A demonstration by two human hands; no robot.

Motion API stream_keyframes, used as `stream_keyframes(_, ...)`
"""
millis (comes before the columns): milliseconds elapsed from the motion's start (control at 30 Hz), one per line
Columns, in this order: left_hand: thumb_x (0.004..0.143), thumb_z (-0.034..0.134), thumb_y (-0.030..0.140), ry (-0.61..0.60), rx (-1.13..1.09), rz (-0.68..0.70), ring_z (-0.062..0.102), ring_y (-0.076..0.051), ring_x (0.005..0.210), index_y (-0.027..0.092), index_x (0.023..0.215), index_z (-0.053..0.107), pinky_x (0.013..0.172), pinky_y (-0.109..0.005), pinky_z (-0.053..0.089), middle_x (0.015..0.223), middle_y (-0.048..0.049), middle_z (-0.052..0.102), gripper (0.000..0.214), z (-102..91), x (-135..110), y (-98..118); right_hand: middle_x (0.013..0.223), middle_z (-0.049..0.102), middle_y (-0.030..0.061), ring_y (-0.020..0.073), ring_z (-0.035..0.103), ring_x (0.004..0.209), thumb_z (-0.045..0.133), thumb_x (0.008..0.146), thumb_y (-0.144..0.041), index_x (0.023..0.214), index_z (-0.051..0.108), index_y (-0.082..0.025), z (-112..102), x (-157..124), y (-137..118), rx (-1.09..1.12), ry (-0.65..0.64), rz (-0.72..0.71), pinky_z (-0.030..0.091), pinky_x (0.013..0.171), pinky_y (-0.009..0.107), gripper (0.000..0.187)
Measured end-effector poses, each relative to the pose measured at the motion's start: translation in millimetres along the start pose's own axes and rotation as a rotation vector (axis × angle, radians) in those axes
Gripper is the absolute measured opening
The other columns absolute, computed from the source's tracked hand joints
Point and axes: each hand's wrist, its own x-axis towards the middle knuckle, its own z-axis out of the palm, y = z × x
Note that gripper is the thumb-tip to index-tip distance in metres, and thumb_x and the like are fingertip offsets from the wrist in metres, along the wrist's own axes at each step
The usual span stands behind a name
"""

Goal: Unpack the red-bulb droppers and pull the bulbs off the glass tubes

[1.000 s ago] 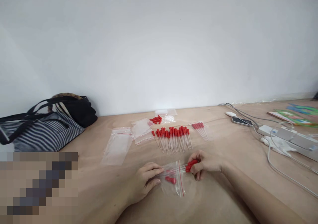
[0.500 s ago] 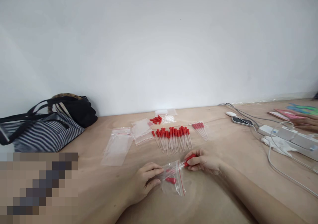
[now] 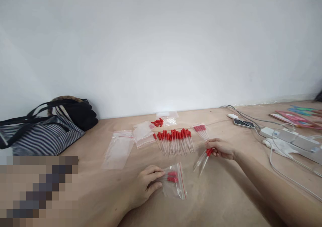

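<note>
My left hand (image 3: 150, 182) pinches the left end of a clear zip bag (image 3: 169, 192), just above the table. Inside that bag lie a couple of droppers with red rubber bulbs (image 3: 172, 176); their stems run toward my left fingers. My right hand (image 3: 221, 149), to the right of the bag, is closed on a few more droppers (image 3: 209, 152) by their red bulbs. Their clear stems point down and to the left. Beyond my hands lies a row of loose red-bulbed droppers (image 3: 174, 141), and a filled bag of droppers (image 3: 200, 129) is just behind my right hand.
Flat zip bags (image 3: 119, 150) lie to the left. Loose red bulbs (image 3: 157, 122) lie farther back. A striped bag (image 3: 47, 136) stands at far left. On the right are a power strip (image 3: 293, 138), cables, a black device (image 3: 243, 123) and another person's hand (image 3: 317, 113).
My right hand has moved right and away from the bag, with the droppers now clear of its opening. My left hand stays on the bag.
</note>
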Motion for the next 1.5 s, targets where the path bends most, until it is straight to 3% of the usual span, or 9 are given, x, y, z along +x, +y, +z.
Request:
stream_keyframes(167,0.080,0.048,0.018,0.004,0.005,0.007,0.052,-0.018,0.100,0.024,0.111,0.056,0.088,-0.033,0.043,0.109,-0.0052,0.057,0.033,0.1,0,0,0.042,0.049,-0.0032,0.0022,0.037,0.031,0.059,0.069,-0.018,0.057,0.048,-0.014,-25,28,-24,-0.164,0.102,0.061,0.027,0.030,0.013,0.017)
stream_keyframes(333,0.080,0.049,0.018,0.016,0.007,0.018,0.053,-0.017,0.098,0.025,0.111,0.056,0.086,-0.032,0.044,0.107,-0.0052,0.058,0.033,-0.4,-1,1,0.044,0.050,-0.0014,0.0033,0.038,0.035,0.061,0.071,-0.025,0.058,0.049,-0.012,-14,66,-49,-0.368,0.198,0.086,0.030,0.034,0.016,0.021)
stream_keyframes(600,0.080,0.050,0.017,0.015,-0.008,0.020,0.053,-0.017,0.099,0.025,0.113,0.055,0.087,-0.031,0.043,0.108,-0.0047,0.057,0.034,0.8,-2,1,0.107,0.053,0.0066,0.0170,0.054,0.090,0.048,0.084,-0.032,0.108,0.050,-0.014,17,104,-55,-0.680,0.289,0.039,0.047,0.076,0.036,0.030)
stream_keyframes(800,0.080,0.050,0.017,0.001,-0.029,0.021,0.052,-0.018,0.100,0.026,0.113,0.055,0.088,-0.033,0.042,0.108,-0.0050,0.057,0.034,-1.0,-2,3,0.107,0.053,0.0060,0.0165,0.054,0.090,0.047,0.085,-0.032,0.107,0.051,-0.015,19,109,-51,-0.811,0.345,-0.066,0.046,0.077,0.037,0.028)
stream_keyframes(1000,0.080,0.050,0.018,-0.007,-0.027,0.017,0.051,-0.018,0.100,0.025,0.113,0.055,0.088,-0.032,0.042,0.108,-0.0053,0.057,0.034,-1.1,-2,3,0.074,0.063,0.0056,0.0193,0.059,0.076,0.063,0.068,-0.030,0.072,0.062,-0.015,15,101,-49,-0.813,0.436,-0.216,0.042,0.068,0.027,0.016)
stream_keyframes(1167,0.080,0.049,0.018,-0.012,-0.021,-0.003,0.052,-0.017,0.100,0.025,0.112,0.056,0.088,-0.031,0.043,0.109,-0.0052,0.057,0.033,-2.0,-1,5,0.087,0.062,0.0089,0.0175,0.057,0.080,0.051,0.073,-0.025,0.086,0.060,-0.014,24,68,-48,-0.715,0.539,-0.408,0.041,0.067,0.026,0.020)
stream_keyframes(1267,0.080,0.049,0.019,-0.001,-0.016,-0.007,0.052,-0.017,0.099,0.024,0.111,0.056,0.088,-0.031,0.043,0.107,-0.0051,0.057,0.032,-1.6,-1,4,0.077,0.062,0.0027,0.0121,0.056,0.069,0.049,0.074,-0.027,0.083,0.059,-0.017,46,31,-30,-0.654,0.459,-0.521,0.041,0.062,0.021,0.017)
stream_keyframes(1367,0.080,0.049,0.020,0.018,0.000,-0.004,0.052,-0.018,0.099,0.024,0.110,0.057,0.088,-0.033,0.043,0.107,-0.0054,0.058,0.031,0.3,-1,2,0.060,0.057,-0.0007,0.0099,0.051,0.056,0.054,0.069,-0.023,0.067,0.059,-0.016,71,-7,0,-0.513,0.059,-0.688,0.038,0.051,0.019,0.009)
stream_keyframes(1500,0.082,0.047,0.020,0.041,-0.002,0.022,0.053,-0.017,0.096,0.022,0.108,0.058,0.085,-0.031,0.044,0.104,-0.0056,0.059,0.028,2.9,-1,0,0.063,0.058,-0.0006,0.0088,0.049,0.055,0.059,0.066,-0.022,0.071,0.066,-0.018,91,-37,24,-0.534,-0.087,-0.643,0.035,0.050,0.019,0.010)
